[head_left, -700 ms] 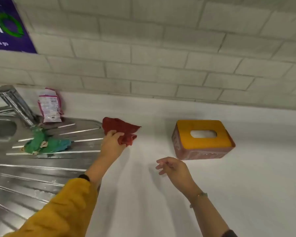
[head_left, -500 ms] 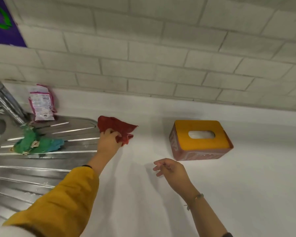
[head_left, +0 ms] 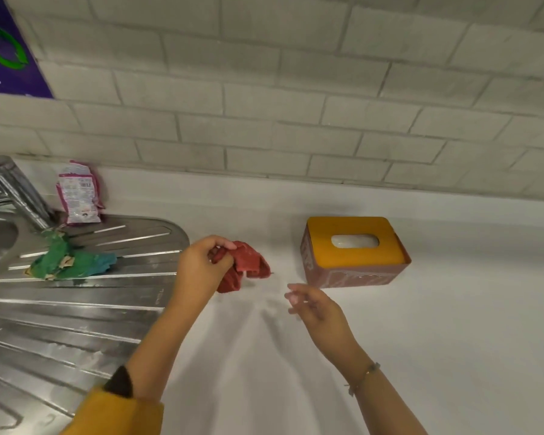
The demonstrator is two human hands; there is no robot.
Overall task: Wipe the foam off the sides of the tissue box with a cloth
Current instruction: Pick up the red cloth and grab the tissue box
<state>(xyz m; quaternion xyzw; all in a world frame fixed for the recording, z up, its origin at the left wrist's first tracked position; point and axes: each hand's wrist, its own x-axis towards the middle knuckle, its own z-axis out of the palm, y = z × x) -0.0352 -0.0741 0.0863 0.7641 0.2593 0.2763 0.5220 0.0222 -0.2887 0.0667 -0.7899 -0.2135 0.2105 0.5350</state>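
The tissue box stands on the white counter, with a yellow top, an oval slot and reddish-brown sides streaked with white foam. My left hand holds a crumpled red cloth just above the counter, left of the box and apart from it. My right hand hovers with loosely spread fingers, empty, below and left of the box's front corner. The far sides of the box are hidden.
A steel sink drainboard fills the left. A green cloth lies on it near the tap. A pink packet leans against the tiled wall.
My left hand has brought the red cloth rightwards and lower, closer to the box; the cloth now hangs bunched. My right hand has barely shifted.
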